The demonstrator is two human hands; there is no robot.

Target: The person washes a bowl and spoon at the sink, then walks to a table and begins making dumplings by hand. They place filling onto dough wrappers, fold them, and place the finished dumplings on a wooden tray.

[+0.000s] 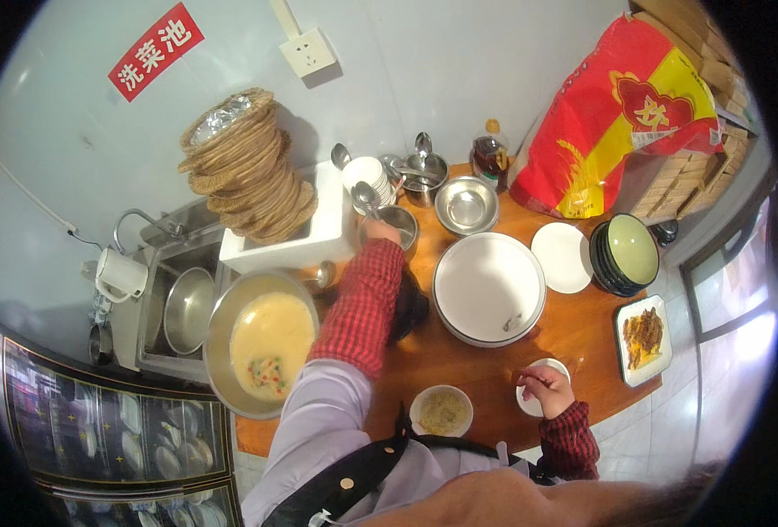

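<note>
My left hand (382, 232) reaches across the table over a stainless steel cup (405, 225), its fingers around the handle of a metal spoon (364, 195) whose bowl points away from me. Close to my body on the right, my right hand (552, 392) has its fingers curled over a small white bowl (531, 403); whether it pinches anything is unclear. Between my arms sits a white bowl of beige, grainy food (442, 414). To the left, a large steel basin (221, 369) contains yellow liquid (274, 336) with diced vegetables. A dark object (410, 306) is partly hidden by my left sleeve.
Large white bowls (481, 277) are stacked mid-table. Beyond them stand steel bowls (466, 205), a spoon pot (425, 191) and a bottle (490, 155). Rightward are green bowls (633, 247) and a food plate (644, 339). Wicker baskets (247, 178) tower beside the sink (158, 316).
</note>
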